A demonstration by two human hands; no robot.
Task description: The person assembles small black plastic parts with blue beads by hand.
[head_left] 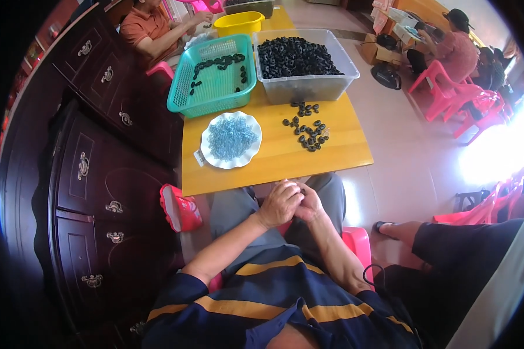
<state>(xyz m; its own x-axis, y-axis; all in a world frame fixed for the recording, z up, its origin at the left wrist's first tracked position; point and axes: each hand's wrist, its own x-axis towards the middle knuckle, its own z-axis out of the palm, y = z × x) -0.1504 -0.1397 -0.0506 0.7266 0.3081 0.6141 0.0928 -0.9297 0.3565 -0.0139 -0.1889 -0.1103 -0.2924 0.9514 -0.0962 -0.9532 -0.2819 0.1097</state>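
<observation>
My left hand (280, 205) and my right hand (310, 203) meet over my lap, just off the table's near edge. Their fingers are curled and pressed together. A bit of something dark shows between them, too small and covered to name. Nearest on the yellow wooden table (273, 170) is a loose group of small black oval ring-like parts (303, 139). To its left, a white scalloped plate (206, 143) carries a heap of small clear bluish pieces (232, 138).
Behind them stand a green plastic basket (183, 106) with scattered black parts and a clear tub (308, 91) heaped with them. A yellow basin (239, 23) is farther back. Dark cabinets (108, 174) line the left; a red bag (180, 208) sits below. Other people work nearby; someone's leg (407, 232) extends at right.
</observation>
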